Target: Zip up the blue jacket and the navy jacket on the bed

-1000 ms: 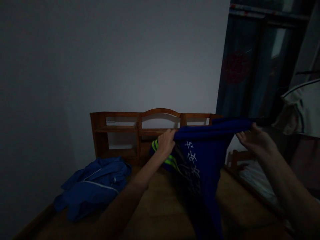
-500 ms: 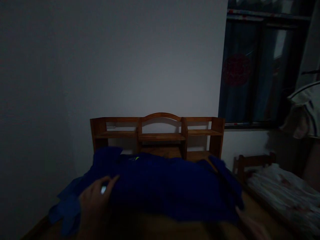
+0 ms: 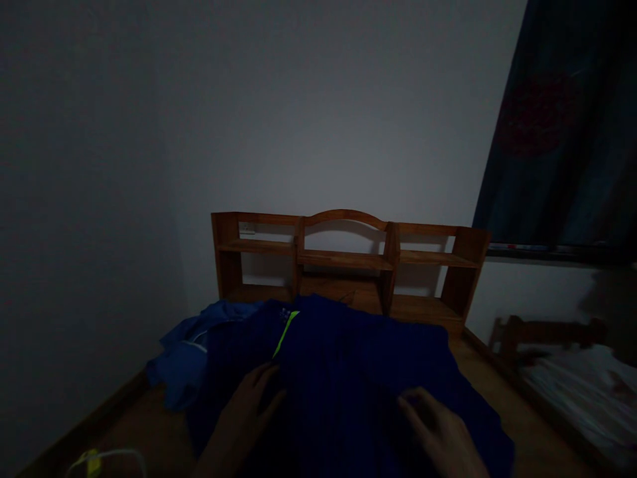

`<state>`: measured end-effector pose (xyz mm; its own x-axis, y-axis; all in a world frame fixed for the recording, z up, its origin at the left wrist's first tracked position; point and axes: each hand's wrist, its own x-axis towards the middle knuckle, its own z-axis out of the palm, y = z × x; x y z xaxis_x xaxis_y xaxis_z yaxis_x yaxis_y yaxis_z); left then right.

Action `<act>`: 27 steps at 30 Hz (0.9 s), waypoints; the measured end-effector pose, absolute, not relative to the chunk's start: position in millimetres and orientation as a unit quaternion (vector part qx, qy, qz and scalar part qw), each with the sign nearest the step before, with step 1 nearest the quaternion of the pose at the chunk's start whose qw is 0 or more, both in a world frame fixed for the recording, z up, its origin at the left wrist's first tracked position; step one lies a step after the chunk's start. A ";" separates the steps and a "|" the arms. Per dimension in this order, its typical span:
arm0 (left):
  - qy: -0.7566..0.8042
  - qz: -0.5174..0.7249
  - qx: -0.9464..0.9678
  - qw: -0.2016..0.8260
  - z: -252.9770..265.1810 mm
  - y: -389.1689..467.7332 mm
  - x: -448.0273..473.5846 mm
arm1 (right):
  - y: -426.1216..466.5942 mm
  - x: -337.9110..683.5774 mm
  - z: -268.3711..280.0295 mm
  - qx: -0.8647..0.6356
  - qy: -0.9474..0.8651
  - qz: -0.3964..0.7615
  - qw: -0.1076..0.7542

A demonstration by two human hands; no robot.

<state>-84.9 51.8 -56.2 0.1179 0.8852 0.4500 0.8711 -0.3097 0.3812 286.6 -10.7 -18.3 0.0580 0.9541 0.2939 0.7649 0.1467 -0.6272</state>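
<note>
1. Dim room; detail is limited. At far lower left, a pale cable with a yellow plug (image 3: pixel 94 458) lies on the wooden bed platform (image 3: pixel 124 425).
2. A lighter blue jacket (image 3: pixel 184 355) is crumpled at the platform's left side, partly under the edge of the dark blue garment (image 3: pixel 358 372).
3. Left hand (image 3: pixel 246 411): palm down, fingers loosely spread, resting flat on the dark blue garment's left part, just below its neon-green stripe (image 3: pixel 286 334). Nothing pinched.
4. The dark blue garment is spread flat across the middle of the platform, in front of the wooden shelf headboard (image 3: pixel 343 259).
5. Right hand (image 3: pixel 440 435): blurred, palm down on the garment's right part, fingers slightly apart; whether it nips cloth cannot be told.
6. Right: dark curtained window (image 3: pixel 562 133); below it, a second bed with pale bedding (image 3: pixel 572 392), well apart.
</note>
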 end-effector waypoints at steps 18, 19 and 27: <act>0.615 0.377 0.687 0.086 -79.9 87.4 -45.8 | 126.3 192.0 -72.0 -0.521 -0.633 0.463 0.336; 0.613 0.416 0.666 0.086 -72.7 84.7 -49.9 | 127.6 190.1 -66.3 -0.502 -0.621 0.487 0.354; 0.646 0.598 0.466 0.088 -20.5 41.1 -104.5 | 163.6 180.8 18.1 -0.389 -0.559 0.455 0.574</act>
